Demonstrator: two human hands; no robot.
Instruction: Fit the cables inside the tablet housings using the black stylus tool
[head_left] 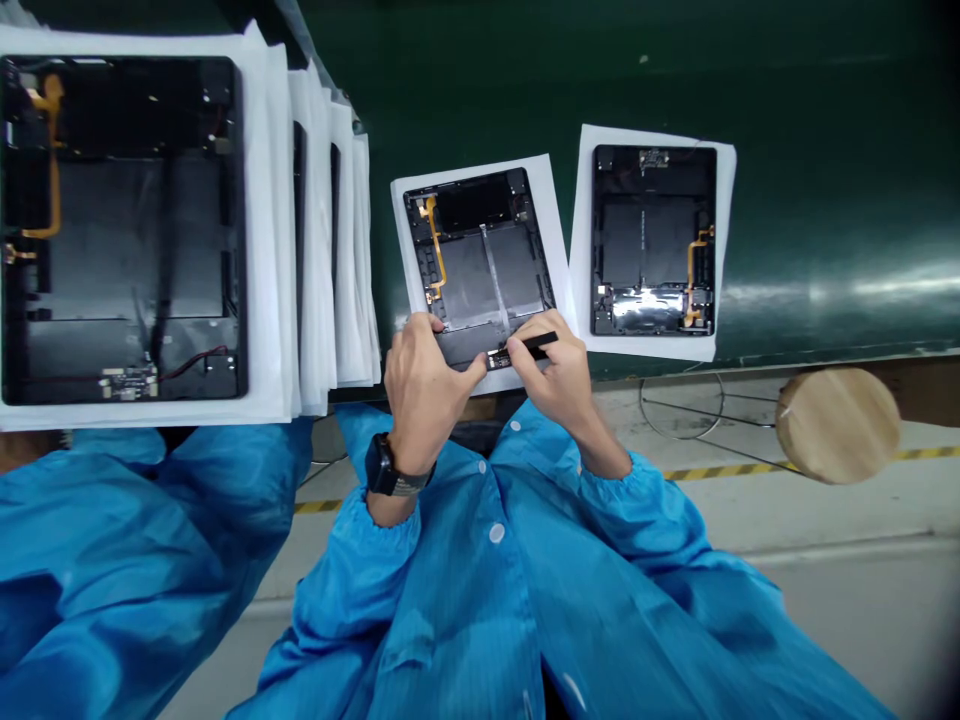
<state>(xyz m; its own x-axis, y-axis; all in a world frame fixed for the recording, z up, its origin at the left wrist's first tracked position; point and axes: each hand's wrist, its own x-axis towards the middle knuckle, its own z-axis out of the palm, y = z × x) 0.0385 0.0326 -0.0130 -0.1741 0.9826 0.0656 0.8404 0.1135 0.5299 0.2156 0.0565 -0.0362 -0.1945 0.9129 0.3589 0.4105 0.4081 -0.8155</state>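
In front of me lies an opened tablet, its black batteries, orange flex cable and pale central ribbon exposed, slightly tilted on a white sheet. My left hand grips the tablet's lower left edge, its thumb beside a small circuit board at the bottom edge. Between thumb and fingers, my right hand pinches a slim black tool close to that board. The tool's tip is too small to make out, and the hands cover part of the lower edge.
A second opened tablet lies on white paper to the right. At left stands a stack of opened tablets interleaved with white sheets. The green table ends just before me. A co-worker's blue sleeve and a round wooden stool are nearby.
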